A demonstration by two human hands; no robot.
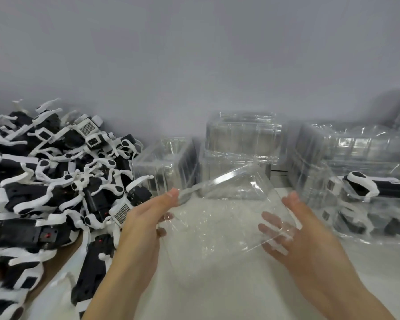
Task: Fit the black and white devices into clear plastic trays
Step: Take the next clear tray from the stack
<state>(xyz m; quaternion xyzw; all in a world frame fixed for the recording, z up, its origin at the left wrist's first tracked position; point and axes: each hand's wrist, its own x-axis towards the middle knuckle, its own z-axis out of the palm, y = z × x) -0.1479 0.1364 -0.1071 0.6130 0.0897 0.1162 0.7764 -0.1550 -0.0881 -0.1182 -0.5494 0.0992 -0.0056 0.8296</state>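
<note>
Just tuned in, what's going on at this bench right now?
A person holds an empty clear plastic tray above the table, left hand gripping its left edge, right hand its right side. A pile of black and white devices waits at left. Stacked trays sit behind, and filled trays lie at right.

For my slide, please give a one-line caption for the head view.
Both hands, left hand and right hand, hold a clear plastic tray beside a pile of black and white devices.
</note>
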